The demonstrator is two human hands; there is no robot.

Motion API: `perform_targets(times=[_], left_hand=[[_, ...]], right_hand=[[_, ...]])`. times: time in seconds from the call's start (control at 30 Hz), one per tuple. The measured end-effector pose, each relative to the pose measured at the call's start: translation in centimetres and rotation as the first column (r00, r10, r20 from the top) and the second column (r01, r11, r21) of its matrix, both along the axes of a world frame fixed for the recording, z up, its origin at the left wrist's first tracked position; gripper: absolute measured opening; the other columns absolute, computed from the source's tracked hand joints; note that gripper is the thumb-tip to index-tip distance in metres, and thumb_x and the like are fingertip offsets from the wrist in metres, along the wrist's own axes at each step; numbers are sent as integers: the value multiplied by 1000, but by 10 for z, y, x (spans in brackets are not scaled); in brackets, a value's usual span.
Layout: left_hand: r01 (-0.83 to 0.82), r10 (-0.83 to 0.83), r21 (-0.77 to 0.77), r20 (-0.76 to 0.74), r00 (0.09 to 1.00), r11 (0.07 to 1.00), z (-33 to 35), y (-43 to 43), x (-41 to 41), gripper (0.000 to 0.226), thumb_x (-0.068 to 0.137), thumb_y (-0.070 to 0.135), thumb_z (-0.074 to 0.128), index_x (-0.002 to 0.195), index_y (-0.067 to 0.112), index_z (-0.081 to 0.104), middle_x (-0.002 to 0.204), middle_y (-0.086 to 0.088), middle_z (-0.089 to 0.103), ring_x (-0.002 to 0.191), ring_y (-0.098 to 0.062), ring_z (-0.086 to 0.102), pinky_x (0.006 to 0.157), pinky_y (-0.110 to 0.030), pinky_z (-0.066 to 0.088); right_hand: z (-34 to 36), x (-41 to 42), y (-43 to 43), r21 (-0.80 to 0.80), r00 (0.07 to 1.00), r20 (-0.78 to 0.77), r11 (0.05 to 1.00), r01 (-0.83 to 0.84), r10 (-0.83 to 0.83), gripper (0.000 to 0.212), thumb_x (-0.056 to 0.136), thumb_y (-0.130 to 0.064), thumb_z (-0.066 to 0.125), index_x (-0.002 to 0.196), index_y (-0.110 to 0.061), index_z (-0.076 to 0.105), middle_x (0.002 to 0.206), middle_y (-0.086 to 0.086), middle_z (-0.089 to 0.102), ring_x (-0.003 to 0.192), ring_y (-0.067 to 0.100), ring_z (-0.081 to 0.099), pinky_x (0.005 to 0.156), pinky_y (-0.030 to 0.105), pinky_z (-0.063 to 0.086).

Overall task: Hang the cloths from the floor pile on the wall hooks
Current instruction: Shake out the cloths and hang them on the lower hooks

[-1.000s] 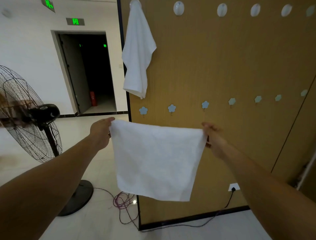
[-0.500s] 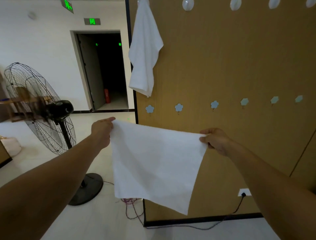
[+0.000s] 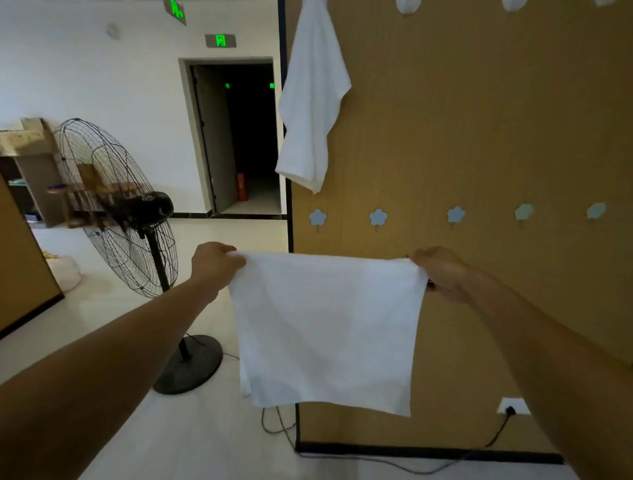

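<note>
The white cloth (image 3: 325, 329) is spread flat between two outstretched arms, held up in front of the brown wall panel (image 3: 479, 120). The left hand (image 3: 214, 263) has its fingers curled round the top left corner, and the right hand (image 3: 442, 274) pinches the top right corner in the same way, so the top edge runs nearly level and the rest hangs free above the floor (image 3: 205, 438). Just above that edge a row of pale blue flower-shaped hooks (image 3: 377, 216) runs along the panel. Higher up, a second cloth (image 3: 311, 102) hangs in folds at the panel's left edge, and round hooks (image 3: 407, 4) show at the very top. Low on the panel, to the right, a wall socket (image 3: 512, 406) has a dark cable (image 3: 496, 433) plugged in. To the left a black standing fan (image 3: 120, 205) stands on the pale floor, and beyond it is a dark doorway (image 3: 246, 137)
</note>
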State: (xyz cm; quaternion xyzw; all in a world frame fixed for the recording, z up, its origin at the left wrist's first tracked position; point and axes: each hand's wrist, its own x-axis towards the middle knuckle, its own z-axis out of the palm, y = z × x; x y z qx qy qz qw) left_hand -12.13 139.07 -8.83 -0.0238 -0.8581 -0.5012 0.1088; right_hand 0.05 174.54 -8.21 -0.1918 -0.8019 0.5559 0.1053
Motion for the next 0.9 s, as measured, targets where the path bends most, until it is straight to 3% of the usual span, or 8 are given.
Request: perform_targets(times=[0.07, 0.13, 0.33, 0.53, 0.67, 0.73, 0.8, 0.9], left_hand=[[4, -4, -8, 8, 1000, 1000, -1, -2, -10, 19, 70, 8, 61, 71, -11, 62, 65, -14, 47, 65, -23, 44, 61, -31, 33], [13, -13, -14, 15, 1000, 1000, -2, -5, -25, 19, 68, 6, 60, 70, -13, 61, 67, -12, 44, 66, -21, 40, 63, -33, 30], [104, -108, 62, 69, 992, 993, 0, -8, -76, 9, 76, -2, 65, 75, 7, 67, 83, -9, 57, 79, -24, 51, 73, -28, 40], [152, -154, 38, 63, 986, 988, 4, -10, -124, 10, 77, 1, 67, 83, 6, 73, 83, -6, 61, 85, -25, 57, 75, -30, 44], [168, -167, -40, 6, 986, 985, 4, -12, -149, 10, 76, 6, 66, 68, 4, 70, 69, -4, 57, 69, -20, 51, 59, -24, 39], [172, -177, -128, -27, 984, 977, 6, -13, -161, 15, 78, 12, 64, 64, 9, 67, 66, -2, 57, 65, -16, 50, 52, -24, 36], [162, -184, -241, -71, 980, 957, 6, -11, -170, 15, 79, 18, 63, 67, 11, 65, 69, -1, 58, 68, -17, 52, 53, -25, 35], [63, -144, -334, -224, 964, 940, 4, -1, -177, 25, 79, 25, 67, 62, 10, 56, 70, -3, 54, 68, -18, 51, 58, -25, 35]], right_hand=[[1, -7, -4, -107, 998, -66, 994, -26, 19, 30, 99, -25, 51, 112, -2, 65, 110, 13, 68, 98, 25, 63, 90, 43, 51], [2, -16, -7, -191, 992, -117, 979, -72, 50, 22, 97, -29, 57, 109, -13, 67, 106, 2, 69, 98, 17, 65, 86, 34, 53], [-2, -50, -8, -321, 965, -255, 947, -26, -60, 16, 88, -19, 68, 101, -10, 71, 99, 0, 73, 87, 11, 69, 73, 23, 54], [-9, -81, -15, -265, 929, -331, 961, 75, -164, 19, 79, -10, 76, 98, -10, 71, 102, 1, 71, 90, 13, 67, 81, 25, 53], [-11, -96, -21, -15, 955, -264, 990, 138, -137, 28, 71, -10, 84, 95, -10, 70, 94, -2, 69, 81, 7, 64, 62, 12, 50], [-12, -106, -21, 121, 949, -257, 968, 219, -183, 26, 74, -12, 82, 92, 0, 68, 86, 4, 67, 74, 14, 62, 57, 17, 48], [-9, -115, -23, 255, 943, -247, 923, 287, -225, 24, 79, -16, 77, 86, 2, 65, 85, 9, 64, 78, 22, 60, 64, 28, 47], [-6, -128, -27, 520, 917, -311, 763, 383, -249, 21, 79, -13, 72, 70, -6, 54, 92, 14, 58, 88, 27, 55, 79, 36, 45]])
